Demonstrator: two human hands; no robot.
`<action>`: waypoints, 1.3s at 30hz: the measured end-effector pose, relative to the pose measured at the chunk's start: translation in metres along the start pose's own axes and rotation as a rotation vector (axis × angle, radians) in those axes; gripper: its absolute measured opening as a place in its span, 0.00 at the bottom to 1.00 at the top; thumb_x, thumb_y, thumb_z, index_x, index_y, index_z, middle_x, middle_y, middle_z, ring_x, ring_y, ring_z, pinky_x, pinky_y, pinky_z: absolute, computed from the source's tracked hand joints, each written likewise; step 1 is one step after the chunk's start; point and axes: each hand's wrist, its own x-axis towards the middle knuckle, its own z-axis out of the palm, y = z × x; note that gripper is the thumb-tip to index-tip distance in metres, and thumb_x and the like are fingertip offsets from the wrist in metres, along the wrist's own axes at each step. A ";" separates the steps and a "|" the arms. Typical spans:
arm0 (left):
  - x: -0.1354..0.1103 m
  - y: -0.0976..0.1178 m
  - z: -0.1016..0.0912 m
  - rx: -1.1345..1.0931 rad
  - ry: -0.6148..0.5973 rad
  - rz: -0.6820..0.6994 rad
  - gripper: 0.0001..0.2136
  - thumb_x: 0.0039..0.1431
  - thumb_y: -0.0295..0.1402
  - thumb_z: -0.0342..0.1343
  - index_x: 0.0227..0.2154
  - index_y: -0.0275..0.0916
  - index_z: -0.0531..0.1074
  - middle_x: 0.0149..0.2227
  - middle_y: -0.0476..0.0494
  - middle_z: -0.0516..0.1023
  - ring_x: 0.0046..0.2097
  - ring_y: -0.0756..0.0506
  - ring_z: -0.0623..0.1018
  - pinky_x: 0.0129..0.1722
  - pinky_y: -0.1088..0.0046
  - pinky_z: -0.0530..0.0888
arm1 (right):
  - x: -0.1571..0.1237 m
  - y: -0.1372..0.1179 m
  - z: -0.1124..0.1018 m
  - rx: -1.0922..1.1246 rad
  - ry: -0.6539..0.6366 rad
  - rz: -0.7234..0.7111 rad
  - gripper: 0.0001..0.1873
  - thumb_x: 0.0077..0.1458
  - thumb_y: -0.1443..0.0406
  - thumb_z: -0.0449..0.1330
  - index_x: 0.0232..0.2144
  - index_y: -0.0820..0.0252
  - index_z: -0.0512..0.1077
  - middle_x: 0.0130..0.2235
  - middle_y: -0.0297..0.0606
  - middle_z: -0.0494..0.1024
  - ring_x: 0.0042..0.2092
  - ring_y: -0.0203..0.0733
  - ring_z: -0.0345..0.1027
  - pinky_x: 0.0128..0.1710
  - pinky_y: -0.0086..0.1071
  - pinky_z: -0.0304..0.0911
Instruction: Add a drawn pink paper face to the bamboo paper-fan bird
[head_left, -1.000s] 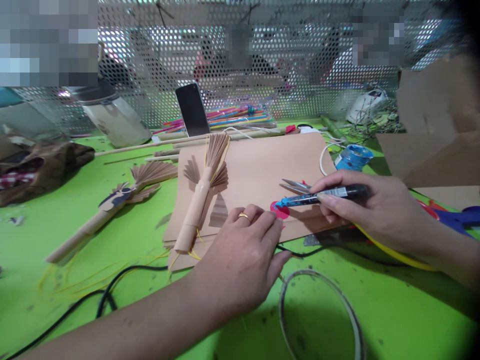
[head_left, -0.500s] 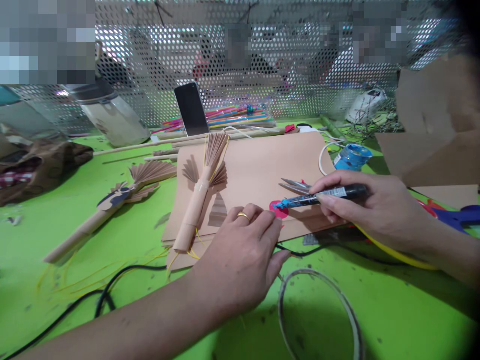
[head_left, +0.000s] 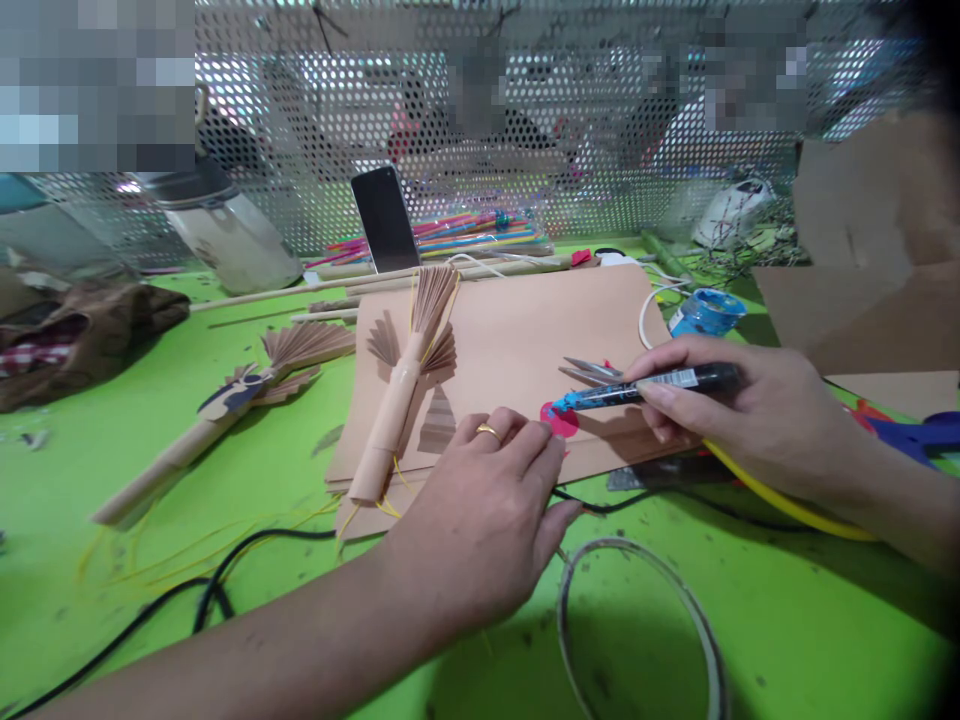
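Note:
My right hand (head_left: pixel 720 400) holds a black marker pen (head_left: pixel 630 393) with a barcode label. Blue paint smears its front end, and the tip touches a small red paper disc (head_left: pixel 564 420). My left hand (head_left: pixel 495 510) lies on brown paper (head_left: pixel 540 330), its fingertips pressing by the disc's left edge and the thumb apart. Scissor blades (head_left: pixel 592 371) show just behind the pen; their handles are hidden by my right hand. Left of my hands, a rolled paper tube figure (head_left: pixel 386 430) with pleated fans rests on the paper. A striped paper triangle (head_left: pixel 437 420) lies beside it.
A second tube figure (head_left: pixel 187 440) lies on the green table at left. An open blue paint jar (head_left: pixel 706 312) stands behind my right hand. A tape ring (head_left: pixel 645 560) is in front. A phone (head_left: pixel 385 218) leans at the back; black cable (head_left: pixel 262 537) crosses the table.
The pen's tip has shifted very slightly on the red disc, and its barrel has turned a little in my right hand. My left hand stays in place.

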 end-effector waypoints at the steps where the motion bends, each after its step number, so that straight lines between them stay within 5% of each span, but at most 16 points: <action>1: 0.000 0.000 0.000 0.001 0.001 0.000 0.19 0.67 0.41 0.46 0.53 0.35 0.68 0.49 0.38 0.73 0.49 0.36 0.66 0.50 0.52 0.66 | 0.000 -0.001 0.000 -0.011 0.001 -0.006 0.12 0.57 0.56 0.60 0.37 0.58 0.74 0.26 0.32 0.74 0.24 0.34 0.67 0.25 0.27 0.66; 39: 0.000 -0.001 0.002 0.003 -0.009 0.003 0.19 0.67 0.41 0.45 0.52 0.36 0.69 0.48 0.39 0.72 0.50 0.36 0.66 0.50 0.51 0.66 | -0.002 0.001 0.001 -0.190 -0.021 -0.120 0.10 0.58 0.58 0.58 0.37 0.56 0.75 0.24 0.31 0.74 0.24 0.36 0.67 0.27 0.32 0.62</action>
